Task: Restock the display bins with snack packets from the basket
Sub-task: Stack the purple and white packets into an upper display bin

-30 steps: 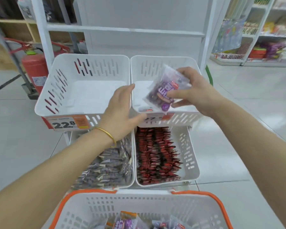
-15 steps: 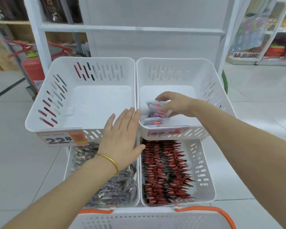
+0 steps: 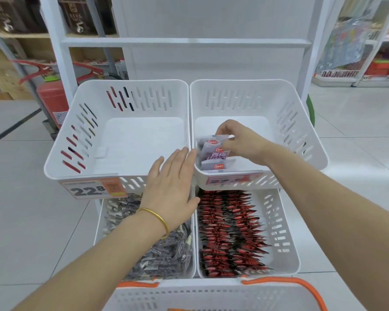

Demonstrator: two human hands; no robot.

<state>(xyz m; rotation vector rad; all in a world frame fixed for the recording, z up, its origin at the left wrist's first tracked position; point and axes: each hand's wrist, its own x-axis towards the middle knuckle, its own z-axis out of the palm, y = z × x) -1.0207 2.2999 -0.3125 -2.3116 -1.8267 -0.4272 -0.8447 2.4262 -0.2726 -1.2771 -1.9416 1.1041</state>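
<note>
R hand (image 3: 240, 142) is in the upper-right bin (image 3: 301, 104), thumb + fingers pinched on the top edge of the purple snack packets (image 3: 213, 153), which stand in the front-left corner. L hand (image 3: 171, 187) is flat, fingers straight & together, over the seam btw the upper bins; rim contact, can't tell. Imo: keep packets upright, labels fwd, snug vs the wall so the row won't flop. Room: bin floor shows behind and to the right, upper-left bin (image 3: 81, 131) same. Basket (image 3: 211, 292) just below.
</note>
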